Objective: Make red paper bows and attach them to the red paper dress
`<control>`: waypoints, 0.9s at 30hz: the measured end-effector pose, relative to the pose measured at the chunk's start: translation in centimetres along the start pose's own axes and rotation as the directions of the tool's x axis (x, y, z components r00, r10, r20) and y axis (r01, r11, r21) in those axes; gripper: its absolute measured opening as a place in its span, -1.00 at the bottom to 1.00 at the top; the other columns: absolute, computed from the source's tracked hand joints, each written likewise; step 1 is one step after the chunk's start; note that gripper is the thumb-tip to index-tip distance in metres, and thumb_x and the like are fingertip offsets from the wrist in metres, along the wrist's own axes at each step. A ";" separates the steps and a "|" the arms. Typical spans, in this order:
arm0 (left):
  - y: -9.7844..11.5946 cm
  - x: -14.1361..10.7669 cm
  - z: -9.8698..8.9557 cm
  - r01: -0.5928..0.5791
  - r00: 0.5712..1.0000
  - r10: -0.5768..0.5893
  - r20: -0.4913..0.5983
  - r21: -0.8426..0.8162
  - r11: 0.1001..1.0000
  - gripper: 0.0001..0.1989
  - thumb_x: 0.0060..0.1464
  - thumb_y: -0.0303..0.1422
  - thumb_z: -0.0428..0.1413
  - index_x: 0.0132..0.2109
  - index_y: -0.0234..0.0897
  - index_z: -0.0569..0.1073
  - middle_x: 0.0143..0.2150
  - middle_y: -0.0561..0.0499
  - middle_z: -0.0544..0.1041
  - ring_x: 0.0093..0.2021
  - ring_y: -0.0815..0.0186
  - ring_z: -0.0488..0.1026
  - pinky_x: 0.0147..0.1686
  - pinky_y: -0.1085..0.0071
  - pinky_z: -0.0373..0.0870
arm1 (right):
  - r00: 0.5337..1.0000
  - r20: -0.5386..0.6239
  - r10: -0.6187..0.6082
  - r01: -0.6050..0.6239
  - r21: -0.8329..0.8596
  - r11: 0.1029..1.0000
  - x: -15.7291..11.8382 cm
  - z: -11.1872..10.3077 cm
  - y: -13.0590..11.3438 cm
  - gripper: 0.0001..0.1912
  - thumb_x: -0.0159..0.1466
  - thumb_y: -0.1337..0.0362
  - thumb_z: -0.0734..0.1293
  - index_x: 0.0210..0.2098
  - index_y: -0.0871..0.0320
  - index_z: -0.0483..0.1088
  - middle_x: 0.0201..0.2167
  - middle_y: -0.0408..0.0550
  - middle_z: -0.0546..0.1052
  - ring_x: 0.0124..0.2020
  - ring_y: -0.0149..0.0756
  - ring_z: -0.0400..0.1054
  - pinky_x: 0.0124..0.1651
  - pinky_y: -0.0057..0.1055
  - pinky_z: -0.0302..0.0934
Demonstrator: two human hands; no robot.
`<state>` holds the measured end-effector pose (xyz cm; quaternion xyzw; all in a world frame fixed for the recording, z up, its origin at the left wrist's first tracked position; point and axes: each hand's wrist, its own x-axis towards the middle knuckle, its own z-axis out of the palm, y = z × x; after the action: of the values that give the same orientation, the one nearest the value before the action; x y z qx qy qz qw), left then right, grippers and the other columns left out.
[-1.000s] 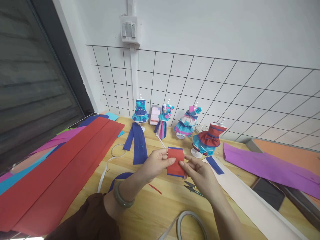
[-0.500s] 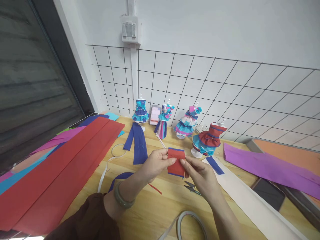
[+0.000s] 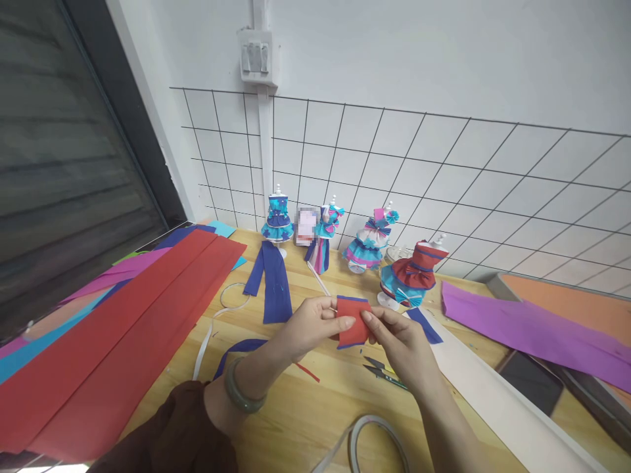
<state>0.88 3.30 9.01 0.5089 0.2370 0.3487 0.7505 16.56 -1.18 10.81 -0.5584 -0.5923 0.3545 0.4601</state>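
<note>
A small piece of red crepe paper (image 3: 353, 310) with blue strips along its top and bottom edges is held up between both hands. My left hand (image 3: 310, 323) pinches its left side, thumb across the front. At its right edge, the thumb and fingers of my right hand (image 3: 397, 332) are closed on it. Thread snips (image 3: 382, 372) lie on the table just below my right hand. Nearest behind the hands is a mini mannequin in a red and blue paper dress (image 3: 417, 272). A roll of double-sided tape (image 3: 378, 443) lies at the front edge of view.
More dressed mini mannequins (image 3: 277, 220) stand along the wall grid. Large red paper sheets (image 3: 123, 341) cover the left side. Blue strips (image 3: 276, 282) lie mid-table. At right are white paper (image 3: 493, 387), purple paper (image 3: 532, 332) and a dark phone (image 3: 530, 382).
Both hands have shifted slightly right with the red piece. Its right edge now bends at my right fingers, and more of the snips shows.
</note>
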 end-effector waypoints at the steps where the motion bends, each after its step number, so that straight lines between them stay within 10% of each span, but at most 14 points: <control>1: 0.0 0.0 0.0 -0.005 1.000 0.005 -0.007 -0.004 1.000 -0.58 -0.11 -0.30 0.18 -0.09 -0.43 0.40 -0.25 -0.21 0.53 -0.25 0.19 0.49 -0.19 0.27 0.36 | 1.000 0.008 -0.001 0.000 0.008 1.000 0.0 0.0 0.0 -0.68 0.15 0.05 0.24 -0.42 0.18 0.44 -0.60 -0.12 0.34 -0.55 -0.37 0.21 -0.51 -0.48 0.14; 27: 0.0 0.1 0.0 -0.035 0.997 0.037 -0.065 0.030 0.999 -0.65 -0.13 -0.24 0.18 -0.22 -0.41 0.45 -0.31 -0.14 0.54 -0.28 0.25 0.48 -0.23 0.36 0.36 | 0.996 0.079 0.034 -0.030 -0.041 0.999 -0.1 -0.1 0.9 -0.59 0.13 0.00 0.23 -0.23 0.19 0.42 -0.49 -0.07 0.41 -0.51 -0.33 0.20 -0.47 -0.44 0.12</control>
<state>1.00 3.39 9.02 0.5122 0.2574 0.3752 0.7284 16.96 -1.16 9.97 -0.5623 -0.6081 0.3718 0.4192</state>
